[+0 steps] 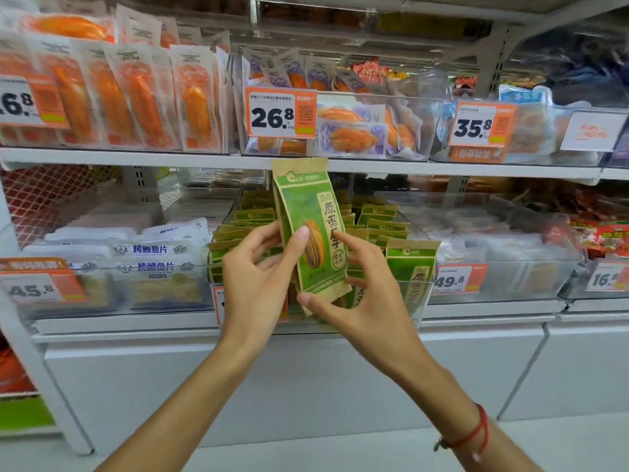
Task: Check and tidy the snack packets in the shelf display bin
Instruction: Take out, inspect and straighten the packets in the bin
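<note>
Both hands grasp one green seed packet (315,233), upright above the clear bin (417,294) of like packets. Left hand (258,270) pinches its left edge; right hand (360,287) pinches the bottom corner.

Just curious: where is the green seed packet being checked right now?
The green seed packet is held upright between the left hand and right hand, centre frame, above the clear bin.

One head-worn wide-angle view looks forward and slightly down from standing height, close to a shop shelf (306,163), square to its front edge. Both forearms reach up from the bottom edge toward the frame's middle; shelf lines bow outward near the borders
</note>
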Tool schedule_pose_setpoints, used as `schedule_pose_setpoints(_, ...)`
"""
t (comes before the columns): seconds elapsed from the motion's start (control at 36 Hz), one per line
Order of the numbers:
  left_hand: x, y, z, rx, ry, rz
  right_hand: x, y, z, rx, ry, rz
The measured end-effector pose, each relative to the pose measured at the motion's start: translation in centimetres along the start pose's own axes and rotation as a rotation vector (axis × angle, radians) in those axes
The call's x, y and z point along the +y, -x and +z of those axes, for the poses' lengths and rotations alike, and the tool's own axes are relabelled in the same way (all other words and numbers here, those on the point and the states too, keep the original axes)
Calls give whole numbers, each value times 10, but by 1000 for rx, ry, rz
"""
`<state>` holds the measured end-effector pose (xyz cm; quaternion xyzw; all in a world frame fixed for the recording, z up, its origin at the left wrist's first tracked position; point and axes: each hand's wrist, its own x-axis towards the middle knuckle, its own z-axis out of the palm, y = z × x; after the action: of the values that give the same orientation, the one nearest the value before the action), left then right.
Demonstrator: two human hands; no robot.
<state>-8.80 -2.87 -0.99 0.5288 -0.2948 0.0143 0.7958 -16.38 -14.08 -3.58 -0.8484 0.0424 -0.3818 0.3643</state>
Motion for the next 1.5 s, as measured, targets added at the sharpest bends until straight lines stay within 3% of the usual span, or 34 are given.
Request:
schedule_pose_setpoints(0.11,3,1,-3,-146,-37,-44,3,-4,-8,-20,-130,67)
schedule_pose_setpoints(0.25,2,-10,-17,-130,-166,-19,3,-7,-15,-185,-241,142)
schedule_pose_setpoints(0.42,-1,3,-8,-205,-349,32,-4,-13,-19,191,-236,177)
schedule_pose_setpoints(0.56,-5,11,0,-180,-413,62,-2,-15,-18,223,-233,158)
schedule_pose_setpoints(0.72,-7,14,5,-132,-446,80,-2,-15,-20,175,-221,152)
schedule_pose_setpoints(0.89,-4,10,1,-38,-397,128,-4,-8,-22,-156,-165,110)
schedule_pose_setpoints(1.0,-1,11,3,-42,-420,185,-10,-8,-26,-121,-210,50)
schedule_pose_setpoints(1.11,4,3,-2,-79,-462,166,-9,-11,-39,-171,-429,163)
schedule_pose_setpoints(1.19,5,-6,-8,-127,-483,14,-5,-13,-48,-240,-580,231)
schedule_pose_setpoints(1.28,9,-9,-11,-251,-260,-232,-2,-14,-51,-303,-667,267)
schedule_pose_setpoints(1.33,11,-9,-13,-247,-161,-290,0,-15,-50,-285,-685,300)
schedule_pose_setpoints(1.5,7,0,-4,-106,-193,-88,0,-13,-39,-146,-561,311)
